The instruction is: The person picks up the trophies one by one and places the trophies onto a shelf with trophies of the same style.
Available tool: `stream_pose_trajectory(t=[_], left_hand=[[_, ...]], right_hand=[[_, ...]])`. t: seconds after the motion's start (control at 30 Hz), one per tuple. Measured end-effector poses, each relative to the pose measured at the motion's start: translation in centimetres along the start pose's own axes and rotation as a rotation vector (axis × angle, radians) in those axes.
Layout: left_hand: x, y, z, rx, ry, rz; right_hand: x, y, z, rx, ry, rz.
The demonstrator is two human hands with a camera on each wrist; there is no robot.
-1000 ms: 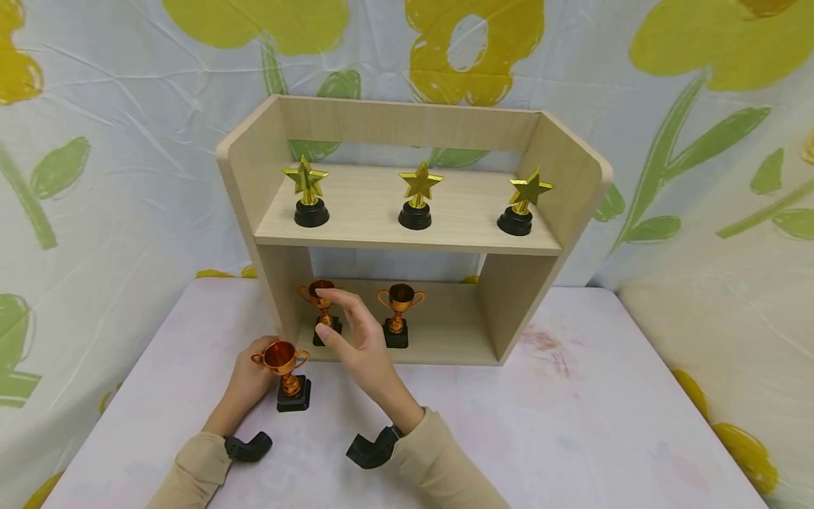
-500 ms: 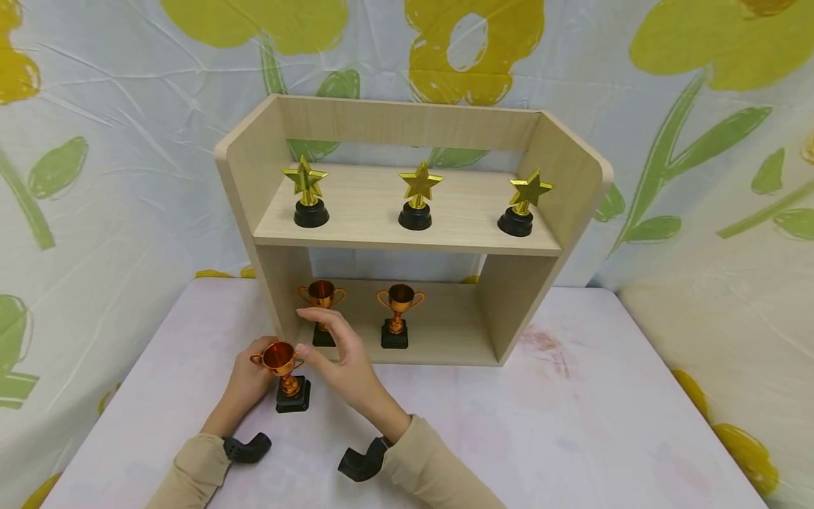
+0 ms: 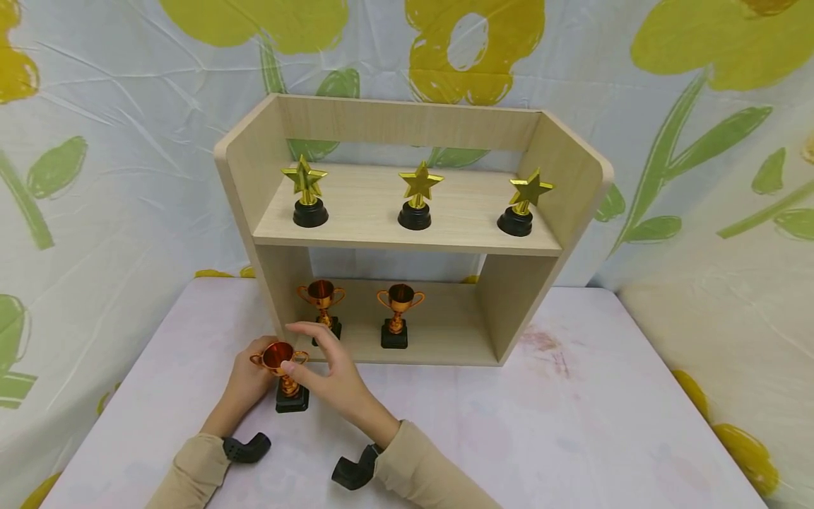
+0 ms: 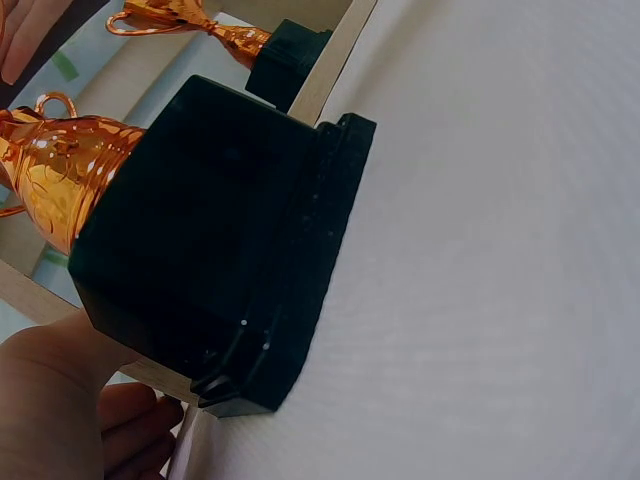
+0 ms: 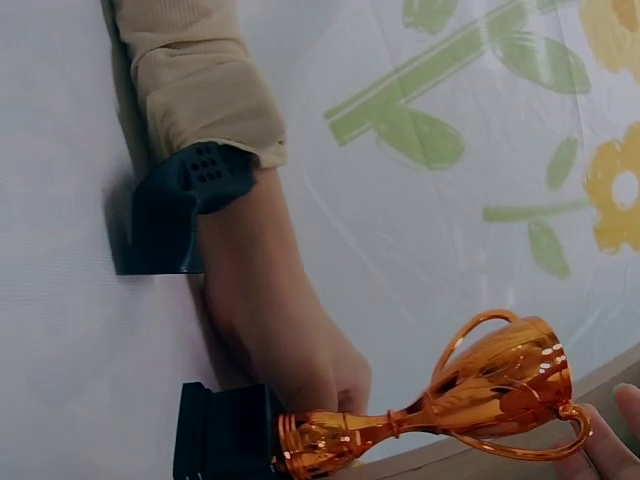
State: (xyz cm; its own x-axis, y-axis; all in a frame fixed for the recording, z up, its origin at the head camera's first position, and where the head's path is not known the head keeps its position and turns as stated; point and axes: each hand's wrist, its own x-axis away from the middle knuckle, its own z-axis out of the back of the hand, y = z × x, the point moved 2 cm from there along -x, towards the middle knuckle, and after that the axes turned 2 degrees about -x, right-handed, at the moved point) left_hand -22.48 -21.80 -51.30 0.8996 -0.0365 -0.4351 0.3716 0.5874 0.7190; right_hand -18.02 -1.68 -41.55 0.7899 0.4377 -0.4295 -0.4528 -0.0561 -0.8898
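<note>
In the head view a copper-coloured trophy cup [image 3: 291, 399] with a black base stands upright before the shelf unit's left front corner. Behind it, my left hand [image 3: 250, 379] grips the lower front edge of the shelf unit's side panel [image 3: 273, 297]; the left wrist view shows thumb and fingers [image 4: 140, 430] on either side of the wood, partly hidden by the cup's base [image 4: 210, 230]. My right hand [image 3: 340, 385] is spread around the cup's right side, its thumb overlapping the rim. In the right wrist view its fingertips [image 5: 615, 430] are right at one cup handle [image 5: 520, 450].
Two similar copper cups stand on the lower shelf, one at the left [image 3: 322, 293] and one in the middle [image 3: 399, 300]. Gold star trophies [image 3: 420, 185] stand in a row on the upper shelf [image 3: 362, 205]. A flowered cloth [image 3: 381, 42] hangs behind.
My right hand has moved left and toward me, from in front of the left shelf cup to the cup on the table. My left hand and the cups have stayed in place.
</note>
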Motion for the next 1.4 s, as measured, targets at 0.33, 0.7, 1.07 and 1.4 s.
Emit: stream_pose_trajectory(t=[0.33, 0.7, 1.07, 1.4], left_hand=[[0.0, 0.3, 0.1, -0.01, -0.007, 0.0], [0.0, 0.2, 0.0, 0.003, -0.002, -0.004], [-0.1, 0.0, 0.0, -0.034, -0.013, 0.002], [-0.1, 0.4, 0.1, -0.013, 0.001, -0.012]], right_hand=[[0.2, 0.9, -0.6, -0.016, -0.014, -0.013], [0.3, 1.6, -1.2, -0.025, 0.007, -0.022], [0.3, 1.8, -1.6, -0.085, 0.023, -0.019], [0.2, 1.9, -1.8, -0.038, 0.045, -0.04]])
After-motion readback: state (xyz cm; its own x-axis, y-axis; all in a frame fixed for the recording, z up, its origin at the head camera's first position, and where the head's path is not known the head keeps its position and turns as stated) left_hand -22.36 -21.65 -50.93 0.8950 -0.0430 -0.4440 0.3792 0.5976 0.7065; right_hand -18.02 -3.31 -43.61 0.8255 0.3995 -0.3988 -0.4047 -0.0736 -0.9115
